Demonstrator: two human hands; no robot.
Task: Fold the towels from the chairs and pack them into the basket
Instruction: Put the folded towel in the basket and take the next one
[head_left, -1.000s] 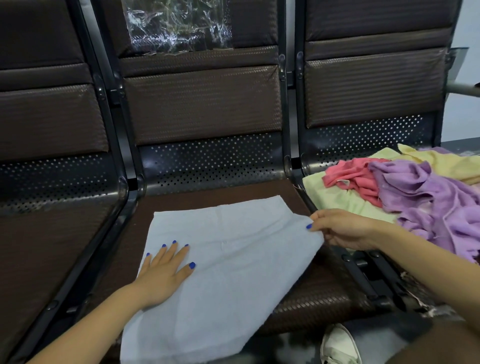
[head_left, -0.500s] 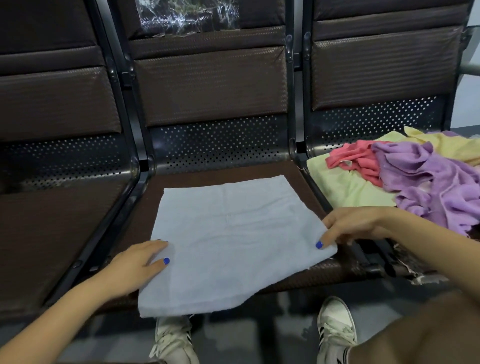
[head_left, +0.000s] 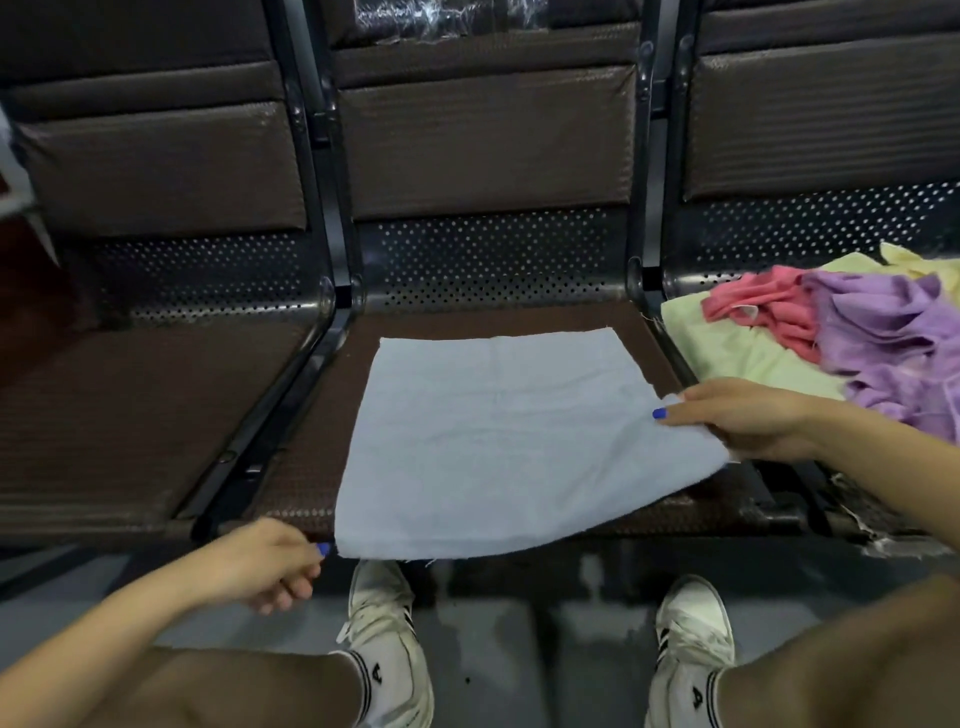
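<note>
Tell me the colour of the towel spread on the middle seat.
Pale blue-grey towel, plain, no pattern; seen in the head view.

Three chairs stand side by side in a row, their backrests at the far side. A flat towel (head_left: 498, 441) lies on the middle seat (head_left: 322, 493), covering most of it; its near edge hangs over the seat's front edge and its near right corner reaches past the seat's right edge. The right hand (head_left: 737, 415) rests on that right corner, at the gap between the middle and right seats. The left hand (head_left: 270, 564) is at the towel's near left corner, just before the seat's front edge. A pile of towels (head_left: 841, 338) lies on the right seat (head_left: 878, 514). The left seat (head_left: 130, 415) adjoins the middle one. Two shoes (head_left: 387, 623) stand on the floor (head_left: 545, 649) before the middle seat.
</note>
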